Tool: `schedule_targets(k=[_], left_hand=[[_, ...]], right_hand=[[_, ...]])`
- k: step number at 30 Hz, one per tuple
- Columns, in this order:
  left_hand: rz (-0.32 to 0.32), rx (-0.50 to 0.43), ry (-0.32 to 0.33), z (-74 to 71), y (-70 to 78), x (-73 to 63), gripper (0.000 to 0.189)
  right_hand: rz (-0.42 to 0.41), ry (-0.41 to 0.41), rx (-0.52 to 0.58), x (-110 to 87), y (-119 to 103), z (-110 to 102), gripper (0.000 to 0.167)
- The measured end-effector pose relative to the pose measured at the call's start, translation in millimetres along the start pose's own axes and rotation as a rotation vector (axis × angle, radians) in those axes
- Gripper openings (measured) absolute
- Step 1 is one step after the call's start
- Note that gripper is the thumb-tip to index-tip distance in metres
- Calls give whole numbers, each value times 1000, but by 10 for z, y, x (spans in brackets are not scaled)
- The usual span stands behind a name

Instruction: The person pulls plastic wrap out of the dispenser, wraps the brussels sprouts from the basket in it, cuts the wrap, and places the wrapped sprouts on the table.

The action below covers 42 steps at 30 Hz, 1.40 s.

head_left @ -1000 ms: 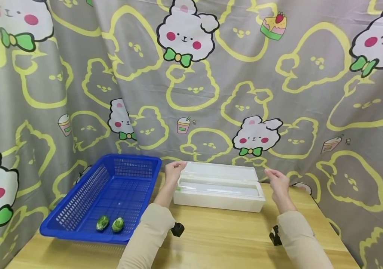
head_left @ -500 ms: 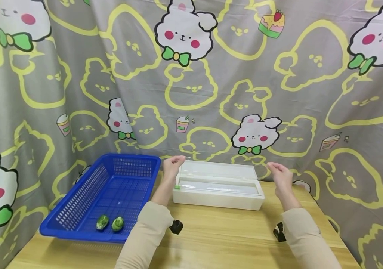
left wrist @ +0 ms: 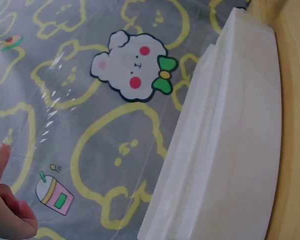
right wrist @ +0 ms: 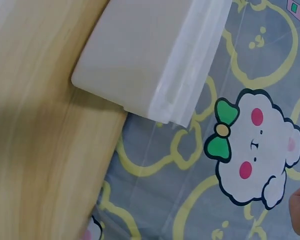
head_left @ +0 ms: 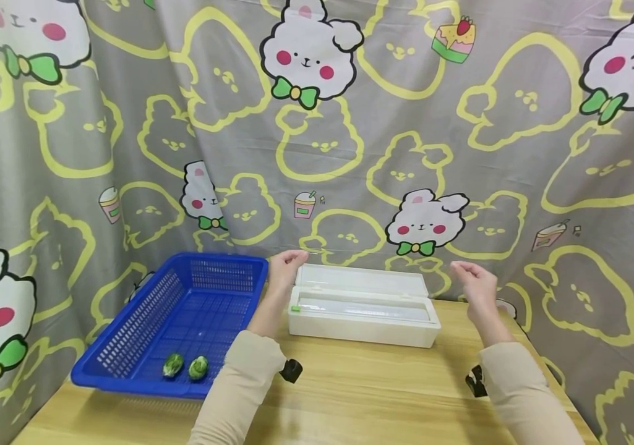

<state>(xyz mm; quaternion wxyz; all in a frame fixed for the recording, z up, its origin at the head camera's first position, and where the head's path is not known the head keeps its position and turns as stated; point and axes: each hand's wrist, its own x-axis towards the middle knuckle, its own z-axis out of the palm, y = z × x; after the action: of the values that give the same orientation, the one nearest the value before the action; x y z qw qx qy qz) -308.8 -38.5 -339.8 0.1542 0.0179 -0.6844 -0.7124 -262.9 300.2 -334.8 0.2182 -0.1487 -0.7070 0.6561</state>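
A long white cling film dispenser box [head_left: 364,327] sits at the back of the table, its lid [head_left: 364,281] raised. Clear film lies in its opening, and a small green slider [head_left: 295,308] shows at the left end. My left hand [head_left: 285,272] pinches the film's edge above the box's left end. Faint glints mark the cling film [left wrist: 52,107] in the left wrist view. Past the box's right end, my right hand [head_left: 477,287] is raised with thumb and fingertips together in a pinch, level with the film's other side. The film at those fingertips is barely visible.
A blue plastic basket [head_left: 122,330] stands on the left of the wooden table [head_left: 372,395]. Two small green sprout-like vegetables [head_left: 172,365] lie inside it. Behind the table hangs a grey cartoon-print curtain [head_left: 344,148]. Black wrist cameras [head_left: 291,371] are strapped under both sleeves.
Both hands have risen above the box, drawing the film's edge upward. My right hand has also moved outward to the right. The green slider shows more clearly now. The basket has stayed put.
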Motion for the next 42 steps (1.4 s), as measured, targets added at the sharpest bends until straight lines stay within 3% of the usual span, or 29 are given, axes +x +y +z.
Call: schedule_targets(k=[5, 15, 26, 42], left_hand=[[37, 6, -14, -31, 82, -24, 20], [29, 3, -16, -67, 248, -16, 19], [81, -2, -42, -91, 325, -53, 19], [119, -2, -58, -107, 547, -175, 19]], right_hand=[[-29, -12, -15, -1, -79, -28, 22], [-50, -4, 1, -31, -233, -40, 16], [-138, -47, 166, -144, -336, -117, 11], [-172, 11, 219, -206, -459, -193, 21]])
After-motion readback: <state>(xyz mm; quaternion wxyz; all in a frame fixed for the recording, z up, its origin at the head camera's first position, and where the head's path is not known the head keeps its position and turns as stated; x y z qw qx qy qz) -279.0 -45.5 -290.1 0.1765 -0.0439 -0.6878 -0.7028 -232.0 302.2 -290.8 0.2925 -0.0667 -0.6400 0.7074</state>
